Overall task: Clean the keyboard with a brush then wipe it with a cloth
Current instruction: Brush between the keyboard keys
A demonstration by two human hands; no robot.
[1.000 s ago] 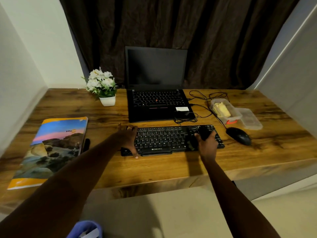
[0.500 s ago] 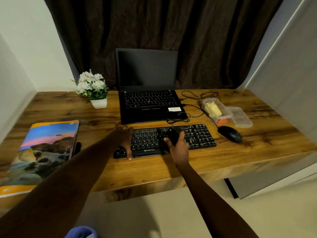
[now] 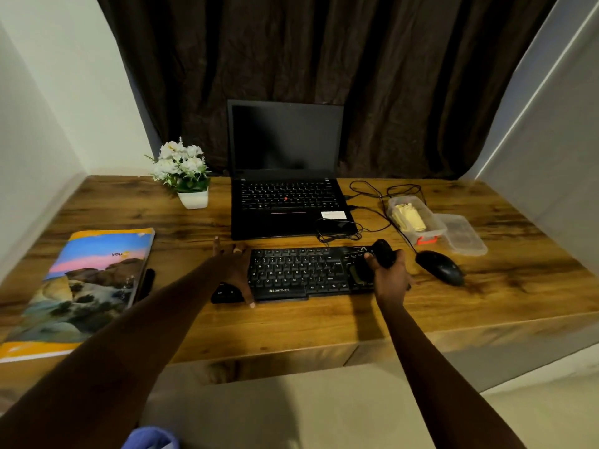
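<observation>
Head view, right grip [image 3: 389, 275] clasps brush [image 3: 382, 251], left grip [image 3: 231, 264] spread on ZEBRONICS keyboard [image 3: 298, 273]

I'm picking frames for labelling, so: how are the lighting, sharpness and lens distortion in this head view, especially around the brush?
Head view: dim, warm light; the right hand throws a shadow on the desk; the dark brush looks soft and hard to separate from the black keyboard; the wide lens bends the desk edges and walls.

right hand [image 3: 390, 280] w/ brush [image 3: 383, 252] back at keyboard [image 3: 301, 273] right end, from mid
</observation>
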